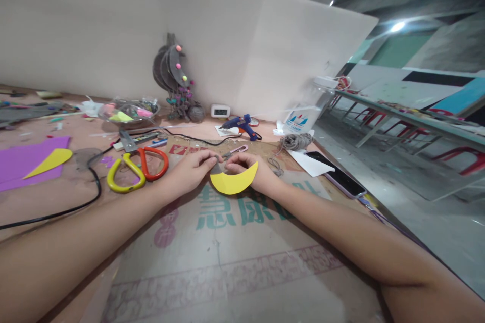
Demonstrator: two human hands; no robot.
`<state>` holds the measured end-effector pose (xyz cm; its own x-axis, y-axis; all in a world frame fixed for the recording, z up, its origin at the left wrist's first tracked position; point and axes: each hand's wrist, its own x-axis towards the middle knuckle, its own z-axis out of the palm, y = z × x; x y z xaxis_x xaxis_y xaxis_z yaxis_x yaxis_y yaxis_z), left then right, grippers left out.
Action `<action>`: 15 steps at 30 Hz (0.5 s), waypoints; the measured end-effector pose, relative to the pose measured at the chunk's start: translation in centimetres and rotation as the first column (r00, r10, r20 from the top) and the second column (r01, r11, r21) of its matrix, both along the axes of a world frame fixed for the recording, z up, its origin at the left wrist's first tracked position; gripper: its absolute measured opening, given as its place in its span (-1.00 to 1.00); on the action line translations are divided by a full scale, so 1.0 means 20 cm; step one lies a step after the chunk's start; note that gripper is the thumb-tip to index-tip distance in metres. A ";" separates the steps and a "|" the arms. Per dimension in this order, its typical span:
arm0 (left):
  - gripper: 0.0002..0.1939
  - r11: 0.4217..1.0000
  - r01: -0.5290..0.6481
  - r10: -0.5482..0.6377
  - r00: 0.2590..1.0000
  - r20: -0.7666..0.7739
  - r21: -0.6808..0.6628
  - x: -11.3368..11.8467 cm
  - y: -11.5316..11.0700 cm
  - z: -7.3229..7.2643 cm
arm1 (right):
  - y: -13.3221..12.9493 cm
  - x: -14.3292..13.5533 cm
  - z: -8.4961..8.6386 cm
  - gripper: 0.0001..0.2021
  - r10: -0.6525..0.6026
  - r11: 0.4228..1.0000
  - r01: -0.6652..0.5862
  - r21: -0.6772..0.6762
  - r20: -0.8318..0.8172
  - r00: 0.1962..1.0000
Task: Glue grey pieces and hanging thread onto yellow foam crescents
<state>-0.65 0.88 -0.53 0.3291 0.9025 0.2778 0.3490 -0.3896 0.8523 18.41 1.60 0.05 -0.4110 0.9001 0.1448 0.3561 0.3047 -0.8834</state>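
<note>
My left hand (pixel 193 167) and my right hand (pixel 248 167) meet over a flattened cardboard sheet (pixel 235 257). Both pinch a yellow crescent-shaped foam piece (pixel 234 181) along its upper edge. A small grey piece (pixel 216 166) sits between the fingertips where the hands touch. Yellow-and-orange scissors (pixel 134 169) lie just left of my left hand. Small pink snips (pixel 235 151) lie just beyond the fingers.
A blue glue gun (pixel 241 124) with a black cord (pixel 76 202), twine (pixel 295 141), a phone (pixel 341 176), a white paper piece (pixel 308 163), a clear bowl of scraps (pixel 129 113), purple foam (pixel 26 161) with a yellow cutout (pixel 49 161), and a grey hanging decoration (pixel 174 81) surround the sheet.
</note>
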 end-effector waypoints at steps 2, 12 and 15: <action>-0.72 1.000 0.002 -0.002 1.000 0.015 0.000 0.00 0.00 0.01 | 0.00 0.00 0.00 -0.78 0.008 1.000 -0.008 0.020 0.012 1.000; -0.69 0.961 -0.139 0.213 0.924 0.317 -0.240 -0.01 0.01 0.03 | -0.02 0.02 0.05 -0.73 -0.083 0.996 0.082 -0.019 -0.365 0.927; -0.68 0.964 -0.155 0.219 0.922 0.319 -0.214 -0.02 0.01 0.03 | -0.02 0.01 0.04 -0.68 -0.062 0.997 0.049 -0.064 -0.222 0.973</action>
